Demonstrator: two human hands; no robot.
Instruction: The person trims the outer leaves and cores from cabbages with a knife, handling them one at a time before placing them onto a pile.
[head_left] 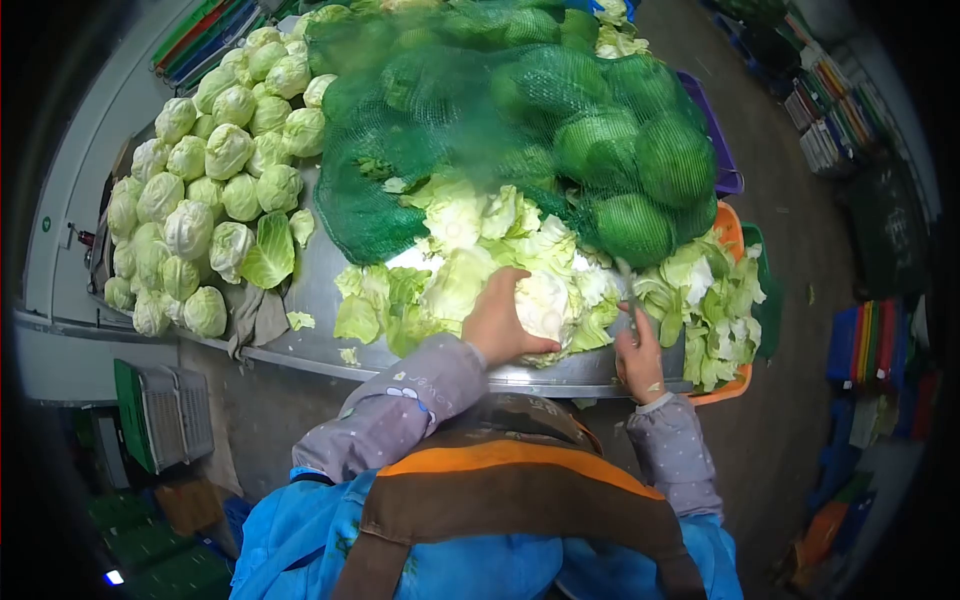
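My left hand rests with thumb and fingers spread against a pale cabbage at the front of the metal table. My right hand is closed round a knife, whose blade points away from me, just right of that cabbage. Loose cabbage leaves lie around and behind the cabbage. Behind them, green mesh sacks hold whole cabbages. The underside of the cabbage is hidden.
Many trimmed cabbages are piled on the left of the table, beside a grey cloth. An orange basket with leaves stands at the right edge, near a purple crate. A green crate is lower left.
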